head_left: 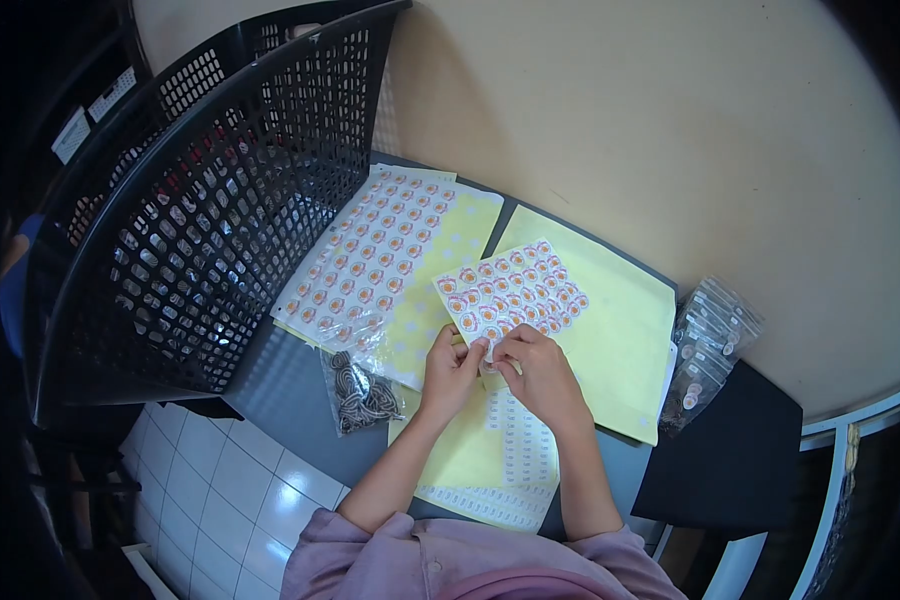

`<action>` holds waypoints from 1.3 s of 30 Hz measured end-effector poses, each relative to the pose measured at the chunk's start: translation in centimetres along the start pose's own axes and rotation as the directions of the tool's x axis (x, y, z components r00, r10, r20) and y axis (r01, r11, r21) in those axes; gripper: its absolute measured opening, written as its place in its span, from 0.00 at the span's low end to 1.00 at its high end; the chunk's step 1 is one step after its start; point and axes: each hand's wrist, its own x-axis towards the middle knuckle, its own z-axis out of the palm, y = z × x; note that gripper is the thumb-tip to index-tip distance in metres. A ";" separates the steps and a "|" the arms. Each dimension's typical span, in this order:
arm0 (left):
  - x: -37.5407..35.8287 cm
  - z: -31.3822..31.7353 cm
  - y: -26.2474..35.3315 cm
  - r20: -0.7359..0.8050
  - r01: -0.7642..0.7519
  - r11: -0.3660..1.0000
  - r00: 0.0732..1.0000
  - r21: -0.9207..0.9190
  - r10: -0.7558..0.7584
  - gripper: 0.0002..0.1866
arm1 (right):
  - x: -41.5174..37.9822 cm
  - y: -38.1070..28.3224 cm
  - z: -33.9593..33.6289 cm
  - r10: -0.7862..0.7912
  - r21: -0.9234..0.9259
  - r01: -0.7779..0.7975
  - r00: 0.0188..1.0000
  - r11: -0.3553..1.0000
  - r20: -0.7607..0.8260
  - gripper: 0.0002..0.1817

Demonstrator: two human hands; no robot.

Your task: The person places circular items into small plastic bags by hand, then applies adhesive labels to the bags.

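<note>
Holds the sticker sheet in the left hand's pinched grip. Closes the right hand's fingertips at its near corner, above the desk.

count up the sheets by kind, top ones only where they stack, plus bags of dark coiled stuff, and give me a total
Round-sticker sheets: 2 (one in the left hand, sheet; one lying at left)
Small-label sheet: 1
Mostly bare yellow sheet: 1
Bag of dark coiled pieces: 1
Total: 5

Black basket, tiled floor, beige wall
</note>
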 end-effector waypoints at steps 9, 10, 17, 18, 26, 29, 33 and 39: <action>0.0 0.1 -0.1 -0.016 -0.016 1.000 1.000 0.024 0.016 0.13 | -0.4 -0.2 -0.9 0.040 0.006 -0.041 0.990 0.999 0.134 0.04; 0.0 0.1 -0.1 -0.017 -0.014 1.000 1.000 0.025 0.014 0.13 | -0.4 -0.1 -1.0 0.032 0.007 -0.033 0.987 0.999 0.157 0.05; -0.1 0.0 -0.1 -0.006 -0.013 0.996 1.000 0.088 0.013 0.13 | -0.9 0.1 -2.2 -0.013 0.086 -0.007 0.974 0.996 0.227 0.05; -0.2 0.1 0.0 -0.017 -0.014 0.997 1.000 0.079 0.015 0.14 | -0.8 -0.1 -2.6 -0.032 0.119 0.001 0.965 0.993 0.260 0.05; -4.4 -0.6 5.8 0.181 -0.306 0.873 0.950 0.381 0.254 0.25 | -1.0 1.4 -2.7 0.095 0.405 -0.140 0.987 0.903 0.129 0.08; -6.9 -4.0 9.3 0.150 -0.305 0.493 0.932 0.815 0.329 0.29 | -0.9 2.1 -2.6 0.047 0.322 -0.102 0.984 0.941 0.174 0.09; -8.0 -8.1 8.7 -0.270 0.192 0.252 0.906 0.948 0.326 0.36 | -0.3 0.8 -2.2 0.034 0.340 -0.080 0.990 0.937 0.138 0.07; -9.2 -9.3 6.7 -0.330 0.223 0.572 0.940 0.789 0.089 0.40 | 0.1 -0.3 -1.5 0.032 0.339 -0.062 0.995 0.939 0.093 0.04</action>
